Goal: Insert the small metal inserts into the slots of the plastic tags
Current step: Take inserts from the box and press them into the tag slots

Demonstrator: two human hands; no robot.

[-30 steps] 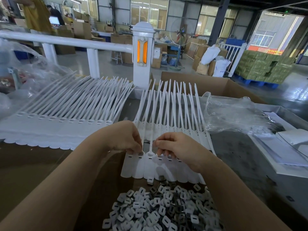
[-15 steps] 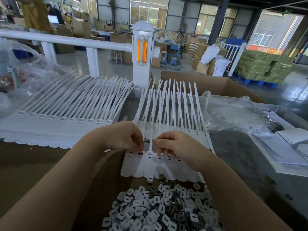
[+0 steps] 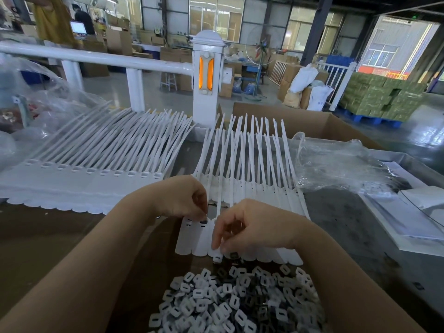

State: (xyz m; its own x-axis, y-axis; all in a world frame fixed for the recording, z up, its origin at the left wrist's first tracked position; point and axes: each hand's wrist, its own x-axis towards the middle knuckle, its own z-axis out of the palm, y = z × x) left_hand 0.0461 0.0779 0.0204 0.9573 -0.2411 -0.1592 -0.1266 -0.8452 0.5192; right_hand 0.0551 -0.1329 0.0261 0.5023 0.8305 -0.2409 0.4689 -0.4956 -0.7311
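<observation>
2 hands [image 3: 216,217] on white plastic tags [image 3: 192,239]

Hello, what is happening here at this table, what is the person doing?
A person is fitting small inserts into a strip of white plastic tags. The left hand presses its fingertips at a tag's slot near the top of the strip. The right hand reaches to the strip's near edge, fingertips at a loose insert there. A pile of inserts lies in front; another tag strip lies to the left.

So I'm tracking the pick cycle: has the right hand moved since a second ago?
Yes. The right hand has pulled back from the tag slots toward the near edge of the tag strip, nearer the pile of inserts.
</observation>
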